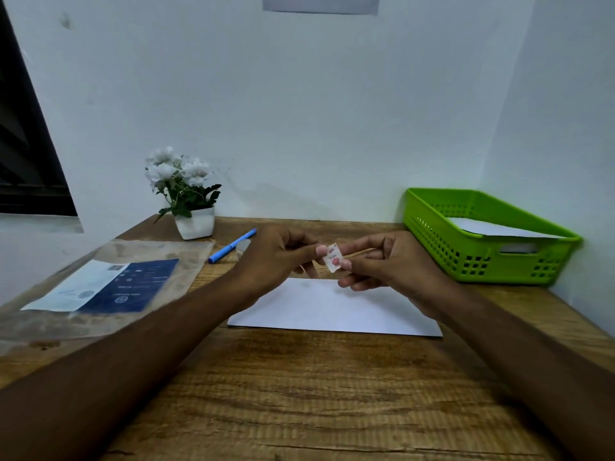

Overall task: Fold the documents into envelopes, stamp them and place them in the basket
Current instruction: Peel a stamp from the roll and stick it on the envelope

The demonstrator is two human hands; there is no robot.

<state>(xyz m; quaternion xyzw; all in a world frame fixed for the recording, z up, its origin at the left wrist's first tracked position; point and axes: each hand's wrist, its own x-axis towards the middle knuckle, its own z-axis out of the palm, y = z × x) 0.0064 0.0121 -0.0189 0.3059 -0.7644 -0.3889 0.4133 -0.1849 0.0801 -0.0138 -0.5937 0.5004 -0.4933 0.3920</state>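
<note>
Pinching stamp (pixel 333 258) between left hand (pixel 276 257), right hand (pixel 396 261)

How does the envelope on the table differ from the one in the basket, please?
The table envelope lies flat on wood; the basket envelope sits inside the basket. The table envelope is below the left hand and right hand; the basket envelope is untouched. Both are white.

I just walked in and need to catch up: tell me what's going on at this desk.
A person pinches a small stamp between the left hand and right hand, just above a white envelope lying flat on the table. The stamp is not yet stuck on. The green basket at the right already holds white paper. A pen, a plant and a plastic sleeve lie to the left, untouched.
</note>
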